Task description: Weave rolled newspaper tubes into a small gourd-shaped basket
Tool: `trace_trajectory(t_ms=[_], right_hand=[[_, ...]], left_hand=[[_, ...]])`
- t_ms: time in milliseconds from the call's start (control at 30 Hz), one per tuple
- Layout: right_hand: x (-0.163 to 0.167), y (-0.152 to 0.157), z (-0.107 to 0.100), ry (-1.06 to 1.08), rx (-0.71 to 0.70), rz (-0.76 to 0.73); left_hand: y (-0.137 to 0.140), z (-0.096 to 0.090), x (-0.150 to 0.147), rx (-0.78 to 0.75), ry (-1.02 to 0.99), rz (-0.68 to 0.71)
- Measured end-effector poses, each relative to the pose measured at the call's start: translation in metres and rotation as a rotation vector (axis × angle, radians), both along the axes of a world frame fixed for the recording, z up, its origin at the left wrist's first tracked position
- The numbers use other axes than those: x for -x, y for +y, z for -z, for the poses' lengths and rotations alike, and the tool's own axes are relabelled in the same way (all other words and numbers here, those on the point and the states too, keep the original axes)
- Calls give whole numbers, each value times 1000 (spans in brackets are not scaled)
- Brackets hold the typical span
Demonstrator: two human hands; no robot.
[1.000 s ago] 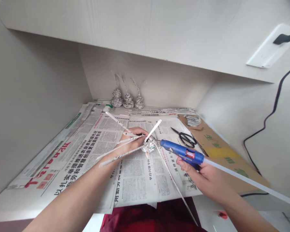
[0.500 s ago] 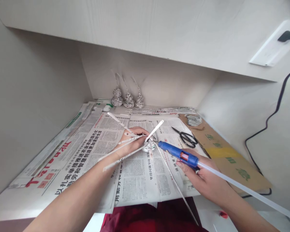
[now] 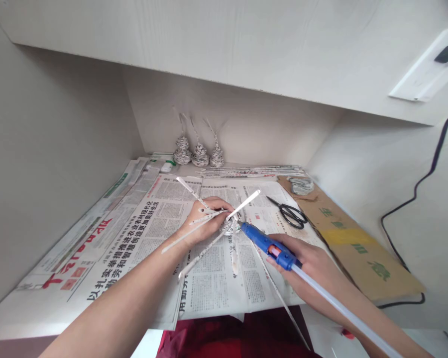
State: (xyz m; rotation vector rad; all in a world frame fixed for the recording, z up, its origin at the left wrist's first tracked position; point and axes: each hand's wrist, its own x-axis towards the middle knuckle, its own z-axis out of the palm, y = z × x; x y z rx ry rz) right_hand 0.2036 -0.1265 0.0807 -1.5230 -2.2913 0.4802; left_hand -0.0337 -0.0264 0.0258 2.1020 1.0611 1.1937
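My left hand (image 3: 208, 219) is closed around a small weave of rolled newspaper (image 3: 231, 227), whose paper tubes (image 3: 246, 203) stick out to several sides. One long tube runs down towards my lap. In my right hand (image 3: 302, 253) is a blue hot glue gun (image 3: 267, 243), its tip against or very close to the weave; I cannot tell if it touches. A long translucent glue stick (image 3: 332, 298) comes out of the gun's rear. My left fingers hide part of the weave.
Newspaper sheets (image 3: 134, 248) cover the table. Black scissors (image 3: 289, 214) lie right of the weave, beside flattened cardboard (image 3: 353, 238) bearing a crumpled grey wad (image 3: 301, 186). Three woven gourd shapes (image 3: 200, 155) stand at the back, left of a bundle of paper tubes (image 3: 250, 172). A black cable (image 3: 414, 189) hangs at right.
The glue gun has swung to a steeper slant, its rear lower and its tip slightly left and down. The weave has turned in my left hand, and its tubes have shifted right.
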Motion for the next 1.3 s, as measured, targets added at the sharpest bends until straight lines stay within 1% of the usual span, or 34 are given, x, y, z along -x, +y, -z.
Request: trace_trajectory(t_ms=[100, 200, 333, 467, 567, 733, 867, 1000, 1100, 1233, 1300], right_hand=[[0, -1, 2, -20, -6, -1], [1, -1, -2, -85, 0, 7], [2, -1, -6, -150, -47, 11], [3, -1, -5, -214, -65, 39], [3, 0, -2, -232, -84, 42], [1, 2, 2, -237, -159, 45], [2, 3, 2, -252, -145, 70], [0, 4, 2, -224, -142, 53], [-2, 4, -1, -151, -93, 9], [-5, 3, -10, -39, -55, 45], [-4, 4, -16, -16, -9, 49]], left_hand=[[0, 1, 0, 1, -4, 9], [0, 2, -1, -4, -2, 7], [-1, 1, -1, -13, 1, 9], [-2, 0, -1, -2, 7, 9], [-1, 1, -1, 4, 13, 10], [-1, 2, -2, 13, 12, 15], [-1, 2, -1, 20, 10, 23], [1, 4, -2, 20, 3, 20], [1, 6, -2, 0, -11, 34], [0, 4, -2, -57, -13, 30], [-1, 3, -2, -83, -7, 23]])
